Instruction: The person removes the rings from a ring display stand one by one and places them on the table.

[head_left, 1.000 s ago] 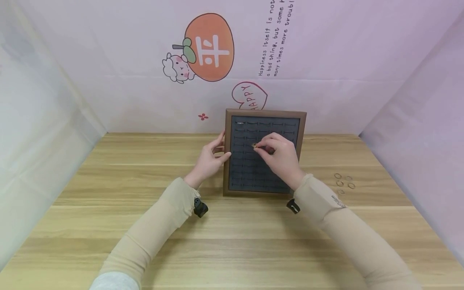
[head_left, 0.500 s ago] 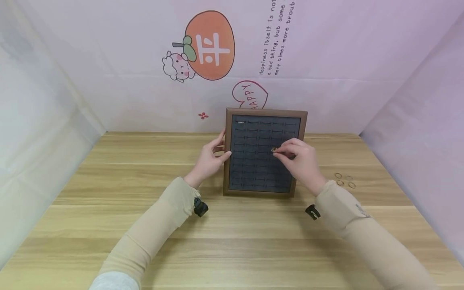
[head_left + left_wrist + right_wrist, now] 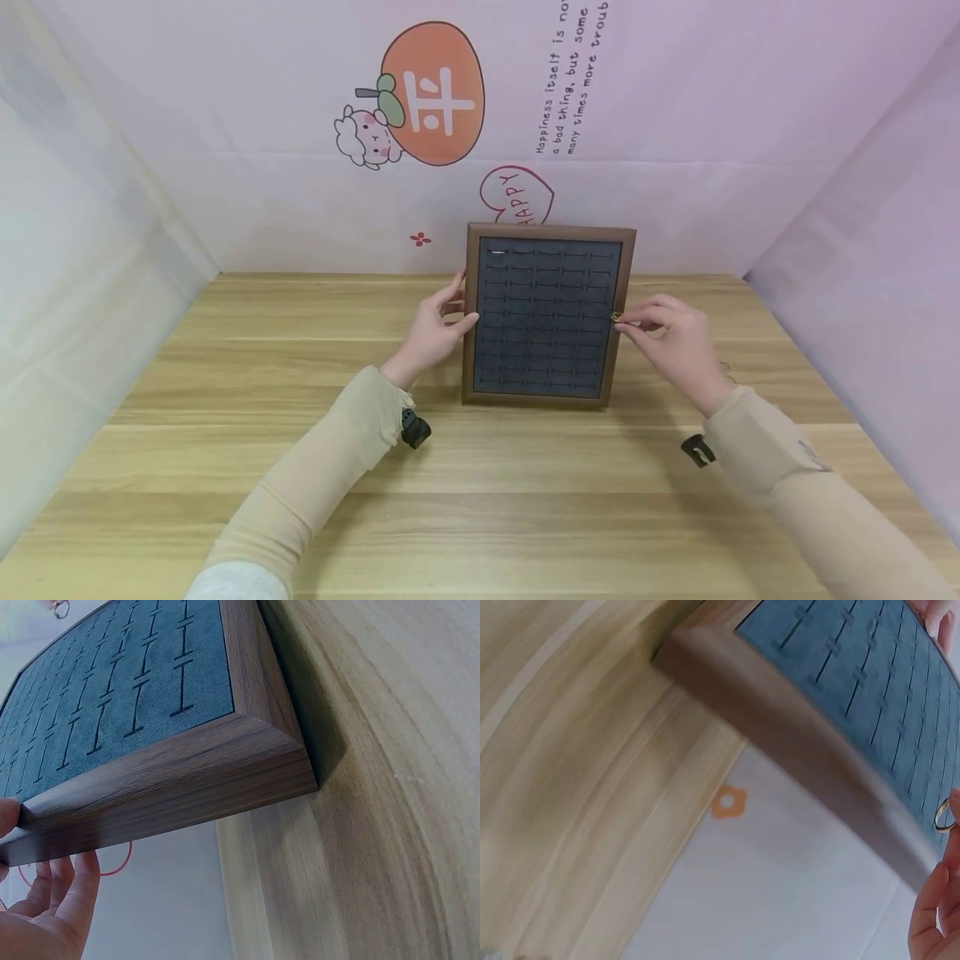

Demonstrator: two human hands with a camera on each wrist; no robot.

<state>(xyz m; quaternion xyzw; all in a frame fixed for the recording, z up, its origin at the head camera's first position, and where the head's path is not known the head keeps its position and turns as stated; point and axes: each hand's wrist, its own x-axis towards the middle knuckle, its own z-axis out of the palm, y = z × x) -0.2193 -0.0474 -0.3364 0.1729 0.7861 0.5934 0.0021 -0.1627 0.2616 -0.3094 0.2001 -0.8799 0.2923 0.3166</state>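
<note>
A ring display board [image 3: 543, 317], brown wood-framed with a dark blue slotted insert, stands tilted on the table. My left hand [image 3: 435, 333] grips its left side, thumb on the front edge and fingers behind; the left wrist view shows the fingers [image 3: 79, 892] under the frame. My right hand [image 3: 671, 342] pinches a gold ring [image 3: 617, 317] between thumb and fingertips, level with the board's right edge. The same ring [image 3: 943, 817] shows in the right wrist view, before the insert. A silvery ring [image 3: 497, 252] sits in the top left slot.
Part of a loose ring [image 3: 726, 367] shows on the wooden table [image 3: 525, 500] behind my right wrist; that area is mostly hidden by the arm. A printed white cloth wall [image 3: 300, 217] rises close behind the board.
My right hand has moved right, from over the middle of the board to its right edge, with the gold ring still pinched. The left hand and the board stay in place.
</note>
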